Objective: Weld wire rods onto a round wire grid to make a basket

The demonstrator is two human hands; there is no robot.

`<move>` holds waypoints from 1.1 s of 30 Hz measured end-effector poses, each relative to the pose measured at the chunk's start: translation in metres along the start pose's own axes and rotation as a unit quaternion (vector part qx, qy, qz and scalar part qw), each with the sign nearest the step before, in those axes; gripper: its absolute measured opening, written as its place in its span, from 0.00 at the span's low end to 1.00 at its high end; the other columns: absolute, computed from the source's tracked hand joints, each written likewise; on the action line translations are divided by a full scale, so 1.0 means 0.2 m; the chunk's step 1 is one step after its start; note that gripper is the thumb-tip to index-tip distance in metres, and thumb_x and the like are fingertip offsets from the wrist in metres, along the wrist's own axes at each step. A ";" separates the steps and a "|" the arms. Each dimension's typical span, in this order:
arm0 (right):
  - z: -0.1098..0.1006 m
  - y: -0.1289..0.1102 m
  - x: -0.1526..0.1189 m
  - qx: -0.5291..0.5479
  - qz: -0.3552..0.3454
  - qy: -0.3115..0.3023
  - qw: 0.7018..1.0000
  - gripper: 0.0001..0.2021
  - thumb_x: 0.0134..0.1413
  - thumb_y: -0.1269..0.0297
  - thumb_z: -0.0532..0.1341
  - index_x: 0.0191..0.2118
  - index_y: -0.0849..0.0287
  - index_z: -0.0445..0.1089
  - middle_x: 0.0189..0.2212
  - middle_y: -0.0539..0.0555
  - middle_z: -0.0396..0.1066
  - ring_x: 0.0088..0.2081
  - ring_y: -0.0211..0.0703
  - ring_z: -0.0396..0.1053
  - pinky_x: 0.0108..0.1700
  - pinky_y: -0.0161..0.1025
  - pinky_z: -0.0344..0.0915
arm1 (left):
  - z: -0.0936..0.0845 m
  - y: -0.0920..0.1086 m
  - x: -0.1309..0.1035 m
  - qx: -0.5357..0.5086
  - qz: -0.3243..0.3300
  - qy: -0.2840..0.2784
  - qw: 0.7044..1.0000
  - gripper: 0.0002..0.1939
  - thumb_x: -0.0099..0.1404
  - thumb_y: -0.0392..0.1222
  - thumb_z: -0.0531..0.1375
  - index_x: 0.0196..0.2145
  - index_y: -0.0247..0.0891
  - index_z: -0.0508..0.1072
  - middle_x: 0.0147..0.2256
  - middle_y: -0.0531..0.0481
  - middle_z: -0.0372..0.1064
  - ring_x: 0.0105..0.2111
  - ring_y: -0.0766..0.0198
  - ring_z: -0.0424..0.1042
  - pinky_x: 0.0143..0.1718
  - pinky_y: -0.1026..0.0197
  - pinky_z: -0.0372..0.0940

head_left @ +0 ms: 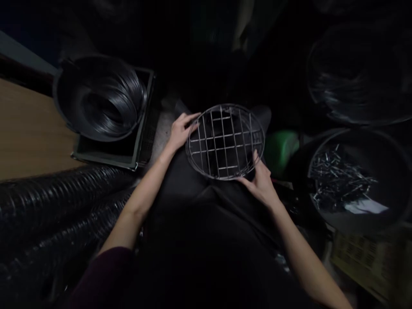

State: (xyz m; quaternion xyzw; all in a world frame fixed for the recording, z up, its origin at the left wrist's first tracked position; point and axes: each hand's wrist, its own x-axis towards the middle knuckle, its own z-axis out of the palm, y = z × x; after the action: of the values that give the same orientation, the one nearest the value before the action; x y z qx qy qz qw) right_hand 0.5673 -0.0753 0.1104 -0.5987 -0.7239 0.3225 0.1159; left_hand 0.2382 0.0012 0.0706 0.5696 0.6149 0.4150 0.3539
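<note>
A round wire rack [225, 141] is held over the person's dark-clad lap, tilted slightly toward the camera. The left hand [180, 131] grasps its far-left rim with curled fingers; the right hand [261, 180] grips the near-right rim from below. A tub of coiled wire [101, 96] sits in a crate [141, 141] to the left, and a bowl of small metal pieces [347, 180] lies to the right. Risk, as judged: with only rim-edge grips, the rack may slip or twist, and protruding wire ends could snag fingers or cloth in this dim light.
</note>
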 end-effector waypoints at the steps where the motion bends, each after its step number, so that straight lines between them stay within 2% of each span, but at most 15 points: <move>1: -0.04 0.00 0.00 0.039 0.005 0.002 0.999 0.43 0.53 0.37 0.60 0.68 0.58 0.54 0.64 0.66 0.60 0.65 0.61 0.58 0.64 0.63 0.56 | -0.03 0.01 -0.01 -0.028 -0.012 0.007 1.000 0.20 0.65 0.50 0.62 0.52 0.40 0.76 0.44 0.45 0.76 0.42 0.59 0.76 0.45 0.57 0.71; 3: -0.12 -0.01 0.02 0.112 0.032 0.027 0.993 0.32 0.58 0.42 0.58 0.62 0.55 0.65 0.59 0.61 0.68 0.60 0.56 0.66 0.62 0.58 0.61 | -0.08 0.03 -0.04 -0.090 -0.048 0.014 0.995 0.22 0.68 0.51 0.58 0.55 0.40 0.73 0.42 0.45 0.77 0.34 0.64 0.75 0.37 0.62 0.71; 5: -0.16 -0.05 0.07 0.174 0.064 0.065 0.981 0.26 0.61 0.44 0.57 0.58 0.54 0.70 0.53 0.58 0.73 0.52 0.53 0.72 0.57 0.55 0.67 | -0.11 0.06 -0.06 -0.116 -0.074 0.000 0.990 0.24 0.70 0.52 0.55 0.58 0.40 0.71 0.39 0.46 0.78 0.29 0.67 0.74 0.33 0.64 0.70; 7: -0.16 -0.09 0.14 0.234 0.085 0.091 0.964 0.27 0.59 0.43 0.58 0.56 0.56 0.72 0.46 0.58 0.77 0.41 0.49 0.76 0.47 0.51 0.73 | -0.12 0.11 -0.07 -0.091 -0.073 -0.031 0.993 0.25 0.69 0.53 0.57 0.59 0.38 0.70 0.38 0.46 0.78 0.32 0.65 0.75 0.36 0.62 0.72; 9: -0.14 -0.13 0.20 0.286 0.101 0.103 0.947 0.28 0.56 0.45 0.61 0.56 0.57 0.72 0.39 0.57 0.78 0.34 0.46 0.75 0.39 0.47 0.75 | -0.12 0.17 -0.06 -0.043 -0.056 -0.047 0.996 0.25 0.67 0.52 0.60 0.57 0.38 0.71 0.43 0.45 0.79 0.41 0.59 0.77 0.47 0.56 0.72; 10: -0.12 -0.15 0.22 0.303 0.105 0.106 0.941 0.28 0.55 0.46 0.63 0.57 0.58 0.71 0.37 0.56 0.78 0.33 0.45 0.75 0.37 0.46 0.75 | -0.12 0.19 -0.06 -0.020 -0.048 -0.051 0.997 0.24 0.67 0.51 0.60 0.56 0.38 0.73 0.46 0.44 0.78 0.46 0.56 0.77 0.51 0.54 0.71; 13: -0.10 -0.18 0.24 0.303 0.090 0.121 0.941 0.28 0.56 0.50 0.63 0.59 0.57 0.70 0.43 0.56 0.78 0.41 0.46 0.75 0.47 0.48 0.74 | -0.12 0.23 -0.05 0.022 -0.025 -0.057 0.998 0.22 0.68 0.50 0.58 0.55 0.38 0.74 0.54 0.45 0.73 0.55 0.52 0.73 0.59 0.51 0.67; 15: -0.10 -0.20 0.23 0.275 0.072 0.141 0.949 0.26 0.58 0.50 0.61 0.59 0.56 0.70 0.50 0.56 0.75 0.50 0.48 0.73 0.56 0.50 0.69 | -0.13 0.23 -0.03 0.038 -0.007 -0.071 0.997 0.23 0.69 0.50 0.57 0.57 0.39 0.73 0.55 0.46 0.72 0.56 0.52 0.72 0.59 0.51 0.66; 17: -0.10 -0.20 0.23 0.255 0.066 0.157 0.952 0.25 0.59 0.50 0.61 0.58 0.56 0.71 0.54 0.56 0.73 0.55 0.50 0.70 0.61 0.51 0.65 | -0.14 0.23 -0.01 0.053 0.004 -0.093 0.994 0.24 0.68 0.51 0.57 0.59 0.39 0.71 0.55 0.47 0.72 0.56 0.51 0.72 0.59 0.52 0.66; 21: -0.12 -0.19 0.24 0.248 0.074 0.149 0.954 0.25 0.57 0.50 0.62 0.57 0.56 0.72 0.51 0.56 0.75 0.51 0.51 0.73 0.58 0.53 0.68 | -0.13 0.21 0.03 0.069 0.004 -0.116 0.991 0.25 0.68 0.51 0.58 0.59 0.39 0.71 0.54 0.45 0.73 0.54 0.50 0.73 0.57 0.51 0.68; 24: -0.11 -0.17 0.24 0.241 0.062 0.131 0.960 0.24 0.57 0.49 0.62 0.56 0.54 0.72 0.51 0.54 0.75 0.52 0.51 0.73 0.59 0.53 0.67 | -0.10 0.18 0.03 0.077 0.020 -0.089 0.993 0.22 0.68 0.50 0.58 0.56 0.39 0.73 0.51 0.46 0.76 0.51 0.51 0.76 0.55 0.53 0.70; 27: -0.08 -0.14 0.25 0.235 0.060 0.139 0.960 0.24 0.56 0.49 0.63 0.55 0.54 0.73 0.51 0.54 0.75 0.53 0.51 0.72 0.60 0.53 0.65 | -0.06 0.15 0.00 0.065 0.039 -0.052 0.996 0.21 0.69 0.49 0.58 0.55 0.40 0.74 0.50 0.46 0.76 0.49 0.54 0.77 0.53 0.55 0.71; 30: -0.02 -0.13 0.24 0.214 0.063 0.178 0.958 0.23 0.57 0.48 0.62 0.53 0.55 0.74 0.50 0.55 0.76 0.52 0.51 0.72 0.60 0.54 0.66 | -0.03 0.11 -0.02 0.039 0.049 -0.024 0.998 0.21 0.70 0.50 0.57 0.55 0.39 0.74 0.52 0.45 0.75 0.51 0.56 0.76 0.54 0.57 0.70; 33: 0.02 -0.14 0.17 0.143 0.055 0.235 0.960 0.21 0.59 0.50 0.59 0.51 0.57 0.75 0.44 0.57 0.77 0.47 0.51 0.74 0.56 0.53 0.68 | -0.01 0.09 -0.03 0.032 0.058 -0.021 0.998 0.21 0.71 0.52 0.56 0.55 0.39 0.74 0.53 0.46 0.74 0.53 0.57 0.75 0.58 0.57 0.68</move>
State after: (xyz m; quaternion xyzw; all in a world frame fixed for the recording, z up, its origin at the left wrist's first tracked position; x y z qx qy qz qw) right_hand 0.5336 -0.0457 0.1176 -0.6736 -0.5884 0.2790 0.3495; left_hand 0.2442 -0.0038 0.0872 0.6244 0.5860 0.4026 0.3234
